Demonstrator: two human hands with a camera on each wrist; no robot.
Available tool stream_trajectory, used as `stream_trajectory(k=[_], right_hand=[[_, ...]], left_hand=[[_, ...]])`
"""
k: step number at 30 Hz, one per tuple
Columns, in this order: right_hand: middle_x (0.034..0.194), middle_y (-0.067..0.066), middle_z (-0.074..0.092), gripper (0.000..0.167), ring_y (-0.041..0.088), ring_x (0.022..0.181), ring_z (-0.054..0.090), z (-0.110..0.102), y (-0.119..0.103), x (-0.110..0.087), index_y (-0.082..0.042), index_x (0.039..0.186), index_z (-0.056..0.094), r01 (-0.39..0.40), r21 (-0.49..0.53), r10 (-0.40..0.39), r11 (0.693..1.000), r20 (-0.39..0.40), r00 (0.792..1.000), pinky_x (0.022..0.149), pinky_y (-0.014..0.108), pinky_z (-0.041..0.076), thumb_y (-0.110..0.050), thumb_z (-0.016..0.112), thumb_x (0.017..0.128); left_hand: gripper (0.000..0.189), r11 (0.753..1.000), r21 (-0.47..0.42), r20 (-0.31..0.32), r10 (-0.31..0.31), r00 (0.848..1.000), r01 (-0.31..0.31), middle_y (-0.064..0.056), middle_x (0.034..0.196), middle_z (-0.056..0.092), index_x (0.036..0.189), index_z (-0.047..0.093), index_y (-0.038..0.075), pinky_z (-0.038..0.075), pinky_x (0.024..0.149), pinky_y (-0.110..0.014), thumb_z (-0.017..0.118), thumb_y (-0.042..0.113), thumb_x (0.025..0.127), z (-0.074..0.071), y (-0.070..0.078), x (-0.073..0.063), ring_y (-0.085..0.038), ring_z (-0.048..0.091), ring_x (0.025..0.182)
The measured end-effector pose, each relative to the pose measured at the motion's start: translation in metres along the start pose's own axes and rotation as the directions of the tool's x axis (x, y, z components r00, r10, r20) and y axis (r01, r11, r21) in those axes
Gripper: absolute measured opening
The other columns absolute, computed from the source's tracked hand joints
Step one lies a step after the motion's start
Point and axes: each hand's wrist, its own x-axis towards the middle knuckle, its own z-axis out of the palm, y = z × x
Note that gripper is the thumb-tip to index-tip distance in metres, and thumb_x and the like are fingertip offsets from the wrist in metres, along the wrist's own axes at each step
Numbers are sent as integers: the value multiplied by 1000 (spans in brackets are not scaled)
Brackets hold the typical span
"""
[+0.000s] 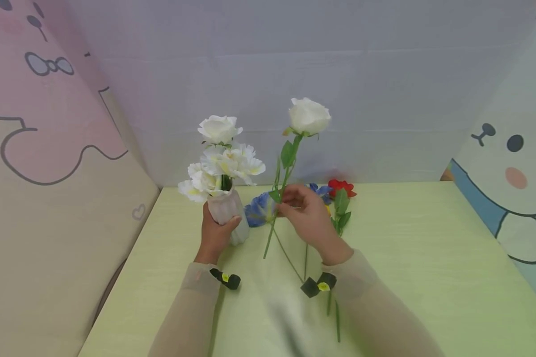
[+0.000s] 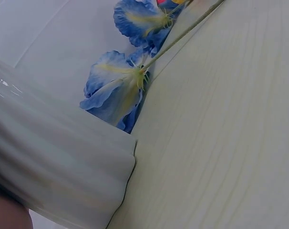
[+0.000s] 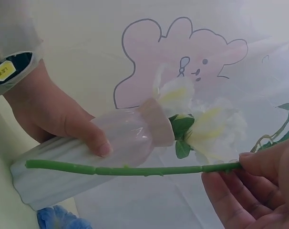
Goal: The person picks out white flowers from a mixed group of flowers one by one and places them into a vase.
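My left hand (image 1: pixel 216 232) grips a white ribbed vase (image 1: pixel 225 208) around its side, thumb across the front. White artificial flowers stand in it: a white rose (image 1: pixel 220 130) on top and ruffled white blooms (image 1: pixel 232 162) lower down. In my right hand (image 1: pixel 310 218), thumb and fingertips pinch the green stem (image 3: pixel 135 171) of another white rose (image 1: pixel 309 117). This rose is held upright to the right of the vase, its bare stem end pointing down. In the right wrist view the stem passes in front of the vase (image 3: pixel 77 152).
Blue flowers (image 2: pixel 118 86) lie on the table (image 1: pixel 429 258) behind and right of the vase. Beyond my right hand lies a red flower (image 1: pixel 341 187) with green leaves, its stems reaching toward the front. Cartoon-printed panels (image 1: pixel 509 163) flank the table, and a pale wall sheet (image 1: pixel 232 59) hangs behind.
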Motion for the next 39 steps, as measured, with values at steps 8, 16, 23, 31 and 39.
stream_trajectory(k=[8,16,23,31,39], right_hand=[[107,17,66,32,28,91,69,-4,-13,12,4,125,58,29,21,-27,999,-67,997,81,38,60,-1,72,96],[111,23,63,35,29,96,70,2,-24,21,3,130,51,99,207,-83,973,-85,993,83,44,60,7,65,98],[108,22,64,35,26,94,69,8,-29,27,4,128,51,200,222,-176,954,-123,977,82,46,60,9,65,97],[102,14,62,30,25,94,67,15,-31,33,0,119,51,343,232,-304,910,-186,934,81,45,60,14,64,95],[102,26,58,27,23,92,67,21,-31,37,2,115,49,443,155,-399,883,-250,882,81,43,60,13,63,96]], left_hand=[[85,999,31,18,-5,1000,5,-22,137,47,155,24,8,40,104,-53,78,9,90,1,31,-14,-38,49,122],[84,1000,14,27,6,1000,-7,-23,139,46,155,25,7,39,105,-55,78,9,90,2,40,-20,-39,48,124],[83,1000,10,21,14,1000,-14,-23,135,48,154,27,6,41,102,-52,79,9,89,2,38,-19,-37,50,119],[83,1000,2,25,25,999,-25,-22,132,49,154,27,5,42,100,-51,78,7,88,2,37,-19,-35,51,116],[81,1000,-4,25,14,1000,-14,-21,129,51,152,29,5,44,97,-48,79,9,89,1,34,-17,-32,52,113]])
